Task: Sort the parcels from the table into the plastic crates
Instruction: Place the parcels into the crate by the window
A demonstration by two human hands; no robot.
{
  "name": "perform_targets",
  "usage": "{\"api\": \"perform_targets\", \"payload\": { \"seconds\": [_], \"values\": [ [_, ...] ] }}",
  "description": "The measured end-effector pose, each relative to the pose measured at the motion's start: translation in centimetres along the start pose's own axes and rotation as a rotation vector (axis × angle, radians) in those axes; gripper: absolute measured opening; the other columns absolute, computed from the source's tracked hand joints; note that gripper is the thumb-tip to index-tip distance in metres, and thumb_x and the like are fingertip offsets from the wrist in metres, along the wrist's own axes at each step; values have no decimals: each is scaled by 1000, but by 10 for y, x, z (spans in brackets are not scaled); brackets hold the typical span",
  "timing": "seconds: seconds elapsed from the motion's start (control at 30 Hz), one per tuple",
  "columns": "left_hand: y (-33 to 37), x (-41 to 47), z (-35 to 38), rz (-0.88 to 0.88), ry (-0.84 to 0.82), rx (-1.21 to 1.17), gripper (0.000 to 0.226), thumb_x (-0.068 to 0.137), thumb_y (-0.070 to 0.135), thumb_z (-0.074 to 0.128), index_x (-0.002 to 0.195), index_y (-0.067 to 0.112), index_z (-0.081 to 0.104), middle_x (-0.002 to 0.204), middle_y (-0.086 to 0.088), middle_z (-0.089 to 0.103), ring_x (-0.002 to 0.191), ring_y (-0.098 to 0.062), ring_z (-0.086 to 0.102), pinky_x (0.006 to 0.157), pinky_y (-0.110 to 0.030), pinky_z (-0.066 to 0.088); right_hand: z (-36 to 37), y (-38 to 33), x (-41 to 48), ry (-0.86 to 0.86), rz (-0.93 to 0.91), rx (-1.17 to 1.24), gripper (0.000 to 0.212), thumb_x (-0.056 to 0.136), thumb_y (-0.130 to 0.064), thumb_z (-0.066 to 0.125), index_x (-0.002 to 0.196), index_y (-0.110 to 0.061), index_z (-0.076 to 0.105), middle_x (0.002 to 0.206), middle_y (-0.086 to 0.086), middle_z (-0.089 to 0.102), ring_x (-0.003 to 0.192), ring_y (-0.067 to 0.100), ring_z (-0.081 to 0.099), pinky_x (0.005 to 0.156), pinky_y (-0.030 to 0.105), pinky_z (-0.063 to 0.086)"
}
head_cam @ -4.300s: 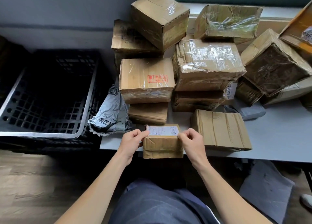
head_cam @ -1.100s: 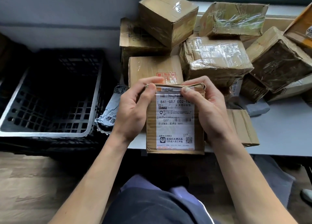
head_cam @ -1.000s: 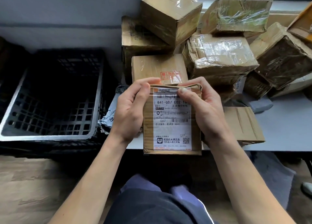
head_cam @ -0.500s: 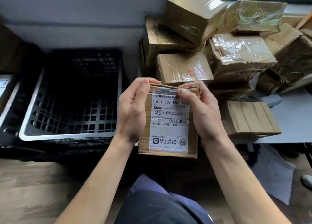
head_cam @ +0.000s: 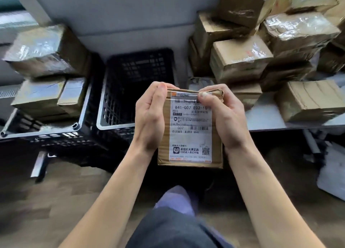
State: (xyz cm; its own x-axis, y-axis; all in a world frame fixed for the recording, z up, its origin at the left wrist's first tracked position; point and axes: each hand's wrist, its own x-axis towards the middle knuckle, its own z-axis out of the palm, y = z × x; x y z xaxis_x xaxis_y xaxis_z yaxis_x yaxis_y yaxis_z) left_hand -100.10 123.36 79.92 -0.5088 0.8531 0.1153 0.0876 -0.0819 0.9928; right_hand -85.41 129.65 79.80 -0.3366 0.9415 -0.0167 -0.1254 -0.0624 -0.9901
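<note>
Parcel [head_cam: 190, 135] now off table [head_cam: 265, 119] — flat, label-faced cardboard between hands [head_cam: 150, 117] [head_cam: 226, 120]

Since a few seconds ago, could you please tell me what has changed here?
The left hand and right hand lifted the labelled parcel off the table edge and turned its label toward the camera, still gripping it. The stacked boxes stayed put.
</note>
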Motion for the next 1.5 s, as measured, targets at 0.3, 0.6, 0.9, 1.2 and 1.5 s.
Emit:
{"api": "perform_targets", "payload": {
  "seconds": [0.3, 0.6, 0.9, 1.2, 1.5],
  "values": [
    [5, -23, -103, -55, 28, 15, 38, 114, 20, 36, 102, 0, 66, 88, -9, 71, 80, -16, 67, 73, -27, 55, 97, 10, -32, -52, 88, -4, 10, 96, -14, 69, 87, -18, 68, 78, -8, 66, 77, 7, 66, 69, 24, 55],
    [-56, 30, -258, -210, 77, -13, 35, 112, 36, 43, 127, 18, 68, 115, 0, 75, 108, -8, 70, 95, -26, 53, 258, 66, -1, -23, 259, -61, 5, 97, -16, 69, 92, -13, 67, 83, 0, 71, 77, 15, 71, 68, 32, 61],
    [-131, 88, -439, -565, -80, 101, 48, 98, 51, 65, 137, 23, 62, 130, 11, 66, 119, 0, 61, 83, -14, 44, 420, 156, 38, 282, 541, 41, 17, 100, -27, 69, 109, -14, 64, 104, 0, 73, 95, 14, 69, 78, 29, 53],
    [-172, 137, -510, -684, 241, 109, 74, 77, 73, 75, 115, 11, 66, 113, -10, 72, 92, -13, 69, 70, -28, 49, 496, 198, 68, 80, 621, -92, 30, 101, -47, 62, 116, -24, 51, 122, 2, 66, 113, 16, 64, 102, 41, 53],
    [-179, 182, -559, -681, 391, 119, 41, 83, 41, 86, 75, 15, 56, 78, 0, 66, 67, -12, 66, 58, -27, 50, 525, 205, 88, -341, 512, -614, 45, 88, -70, 59, 101, -30, 44, 110, -6, 64, 96, 21, 69, 91, 52, 57]
  ]
}}
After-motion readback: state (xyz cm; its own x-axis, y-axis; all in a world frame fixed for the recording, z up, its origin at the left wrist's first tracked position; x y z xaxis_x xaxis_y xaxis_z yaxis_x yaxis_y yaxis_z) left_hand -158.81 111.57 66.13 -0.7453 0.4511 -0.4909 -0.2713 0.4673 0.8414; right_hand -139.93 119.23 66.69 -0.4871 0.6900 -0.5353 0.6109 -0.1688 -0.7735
